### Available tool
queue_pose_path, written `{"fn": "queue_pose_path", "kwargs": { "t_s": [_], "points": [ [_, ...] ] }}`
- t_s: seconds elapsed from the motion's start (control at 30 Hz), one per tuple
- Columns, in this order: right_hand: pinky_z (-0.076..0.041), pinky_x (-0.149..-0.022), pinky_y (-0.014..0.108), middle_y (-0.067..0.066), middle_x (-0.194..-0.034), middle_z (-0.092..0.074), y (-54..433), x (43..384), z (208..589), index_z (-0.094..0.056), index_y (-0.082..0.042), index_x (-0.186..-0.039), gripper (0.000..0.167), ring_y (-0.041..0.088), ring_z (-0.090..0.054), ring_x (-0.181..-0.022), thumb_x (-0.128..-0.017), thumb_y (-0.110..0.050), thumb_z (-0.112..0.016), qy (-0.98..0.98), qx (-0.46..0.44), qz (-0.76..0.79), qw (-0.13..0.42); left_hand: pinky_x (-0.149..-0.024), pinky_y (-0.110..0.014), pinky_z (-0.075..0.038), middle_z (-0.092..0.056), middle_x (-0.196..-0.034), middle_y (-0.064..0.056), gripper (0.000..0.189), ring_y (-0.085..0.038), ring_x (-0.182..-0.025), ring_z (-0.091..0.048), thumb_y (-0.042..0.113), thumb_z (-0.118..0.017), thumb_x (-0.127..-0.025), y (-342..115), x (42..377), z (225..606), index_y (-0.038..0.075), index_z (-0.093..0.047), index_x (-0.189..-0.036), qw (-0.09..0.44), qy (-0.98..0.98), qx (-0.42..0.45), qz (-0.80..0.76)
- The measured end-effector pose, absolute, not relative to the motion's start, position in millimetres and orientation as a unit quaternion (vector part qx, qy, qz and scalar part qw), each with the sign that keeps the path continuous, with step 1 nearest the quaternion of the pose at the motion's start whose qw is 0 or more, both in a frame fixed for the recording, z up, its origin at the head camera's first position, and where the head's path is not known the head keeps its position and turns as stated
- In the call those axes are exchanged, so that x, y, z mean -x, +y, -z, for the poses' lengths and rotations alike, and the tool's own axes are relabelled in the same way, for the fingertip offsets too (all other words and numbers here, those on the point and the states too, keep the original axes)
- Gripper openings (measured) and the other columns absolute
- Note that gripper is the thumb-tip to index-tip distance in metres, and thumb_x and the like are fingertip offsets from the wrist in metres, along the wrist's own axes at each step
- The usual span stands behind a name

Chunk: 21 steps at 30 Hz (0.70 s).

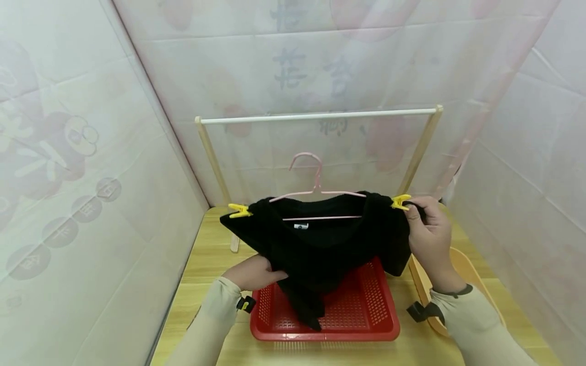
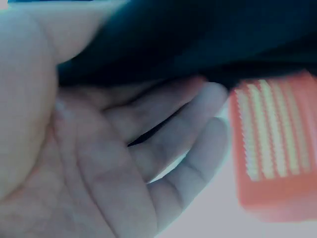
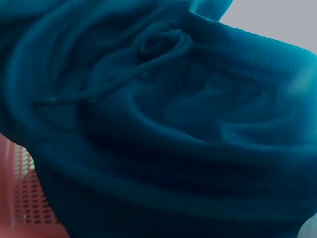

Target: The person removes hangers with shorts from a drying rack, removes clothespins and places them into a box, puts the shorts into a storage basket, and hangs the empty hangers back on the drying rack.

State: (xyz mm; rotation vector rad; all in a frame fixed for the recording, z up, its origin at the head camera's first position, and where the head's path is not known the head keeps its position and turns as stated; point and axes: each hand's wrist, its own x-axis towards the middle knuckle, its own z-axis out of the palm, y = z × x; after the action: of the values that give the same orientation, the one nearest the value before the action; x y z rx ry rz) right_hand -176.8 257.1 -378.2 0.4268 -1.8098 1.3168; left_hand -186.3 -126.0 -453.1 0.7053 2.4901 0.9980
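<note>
A black shirt (image 1: 320,254) with a small white neck label hangs over a pink hanger (image 1: 317,189), whose hook and lower bar show at the neckline. Yellow clothespins grip it at both ends, one on the left (image 1: 240,210) and one on the right (image 1: 401,202). My right hand (image 1: 432,231) pinches the cloth right beside the right clothespin. Lower down, my left hand (image 1: 256,273) holds the shirt's left side, thumb in front and fingers behind. In the left wrist view the fingers (image 2: 168,144) lie under the dark cloth. Folds of the shirt (image 3: 173,129) fill the right wrist view.
Below the shirt stands a red perforated basket (image 1: 325,336), with a corner of cloth hanging into it. A yellow-orange tray (image 1: 471,269) lies at the right, partly behind my forearm. Behind is a wooden rack with a white rail (image 1: 316,117). Printed curtains enclose the table (image 1: 201,264).
</note>
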Motion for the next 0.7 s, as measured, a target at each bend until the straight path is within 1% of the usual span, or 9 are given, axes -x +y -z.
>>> {"fn": "queue_pose_path", "kwargs": {
  "t_s": [0.1, 0.13, 0.27, 0.37, 0.47, 0.53, 0.6, 0.63, 0.7],
  "points": [
    [-0.047, -0.084, 0.016, -0.006, -0.102, -0.065, 263, 177, 387, -0.066, 0.013, -0.100, 0.010, 0.005, -0.060, -0.098, -0.097, 0.016, -0.058, -0.734, -0.168, -0.522, 0.402, -0.084, -0.040, -0.053, -0.069, -0.096, 0.005, 0.023, -0.010, -0.082, -0.062, 0.035, -0.069, -0.099, -137, 188, 467, 0.018, -0.070, -0.113, 0.166, 0.897, -0.250, -0.324],
    [-0.047, -0.084, 0.016, -0.006, -0.103, -0.065, 264, 177, 390, -0.066, 0.014, -0.101, 0.010, 0.005, -0.060, -0.098, -0.097, 0.016, -0.057, -0.735, -0.168, -0.523, 0.396, -0.085, -0.041, -0.052, -0.069, -0.099, 0.005, 0.023, -0.010, -0.085, -0.062, 0.034, -0.071, -0.098, -142, 188, 471, 0.017, -0.070, -0.114, 0.158, 0.900, -0.246, -0.323],
    [-0.049, -0.085, 0.015, -0.007, -0.104, -0.067, 267, 179, 398, -0.066, 0.015, -0.103, 0.012, 0.005, -0.063, -0.098, -0.096, 0.018, -0.056, -0.731, -0.167, -0.539, 0.383, -0.070, -0.037, -0.051, -0.065, -0.083, 0.006, 0.021, -0.010, -0.072, -0.057, 0.037, -0.069, -0.098, -162, 189, 476, 0.016, -0.071, -0.099, 0.145, 0.907, -0.226, -0.325],
    [-0.048, -0.084, 0.015, -0.004, -0.102, -0.068, 269, 181, 405, -0.067, 0.012, -0.102, 0.014, 0.006, -0.063, -0.096, -0.095, 0.019, -0.058, -0.731, -0.164, -0.543, 0.380, -0.065, -0.035, -0.049, -0.064, -0.079, 0.008, 0.024, -0.009, -0.070, -0.058, 0.039, -0.066, -0.100, -177, 190, 472, 0.016, -0.072, -0.095, 0.123, 0.910, -0.212, -0.334],
    [-0.047, -0.081, 0.014, -0.003, -0.099, -0.066, 270, 183, 412, -0.068, 0.010, -0.100, 0.013, 0.005, -0.061, -0.094, -0.094, 0.018, -0.059, -0.747, -0.156, -0.527, 0.374, -0.075, -0.038, -0.052, -0.069, -0.093, 0.006, 0.025, -0.012, -0.086, -0.064, 0.038, -0.067, -0.100, -189, 191, 465, 0.016, -0.070, -0.111, 0.064, 0.919, -0.170, -0.351],
    [-0.047, -0.082, 0.013, -0.006, -0.100, -0.065, 271, 183, 416, -0.067, 0.013, -0.100, 0.011, 0.003, -0.061, -0.095, -0.094, 0.019, -0.060, -0.758, -0.150, -0.517, 0.367, -0.081, -0.042, -0.053, -0.069, -0.106, 0.001, 0.036, -0.019, -0.095, -0.064, 0.037, -0.068, -0.100, -193, 192, 459, 0.014, -0.063, -0.129, 0.021, 0.918, -0.136, -0.371],
    [-0.047, -0.083, 0.012, -0.009, -0.100, -0.064, 271, 184, 420, -0.065, 0.015, -0.100, 0.011, 0.002, -0.060, -0.096, -0.093, 0.020, -0.059, -0.767, -0.144, -0.512, 0.359, -0.088, -0.047, -0.052, -0.065, -0.120, -0.006, 0.047, -0.025, -0.107, -0.062, 0.033, -0.068, -0.101, -195, 194, 455, 0.013, -0.054, -0.141, -0.020, 0.914, -0.121, -0.387],
    [-0.046, -0.084, 0.011, -0.011, -0.101, -0.064, 270, 184, 421, -0.065, 0.016, -0.100, 0.011, 0.001, -0.060, -0.097, -0.092, 0.021, -0.059, -0.770, -0.140, -0.511, 0.355, -0.092, -0.049, -0.051, -0.062, -0.126, -0.009, 0.051, -0.029, -0.113, -0.060, 0.030, -0.068, -0.101, -194, 195, 453, 0.012, -0.050, -0.146, -0.039, 0.911, -0.125, -0.392],
    [-0.046, -0.083, 0.011, -0.014, -0.101, -0.062, 268, 184, 423, -0.065, 0.016, -0.100, 0.011, 0.000, -0.059, -0.097, -0.092, 0.022, -0.059, -0.776, -0.135, -0.511, 0.346, -0.095, -0.052, -0.050, -0.060, -0.130, -0.012, 0.045, -0.031, -0.117, -0.058, 0.026, -0.066, -0.103, -191, 197, 451, 0.011, -0.053, -0.143, -0.066, 0.908, -0.150, -0.386]
  ]
}}
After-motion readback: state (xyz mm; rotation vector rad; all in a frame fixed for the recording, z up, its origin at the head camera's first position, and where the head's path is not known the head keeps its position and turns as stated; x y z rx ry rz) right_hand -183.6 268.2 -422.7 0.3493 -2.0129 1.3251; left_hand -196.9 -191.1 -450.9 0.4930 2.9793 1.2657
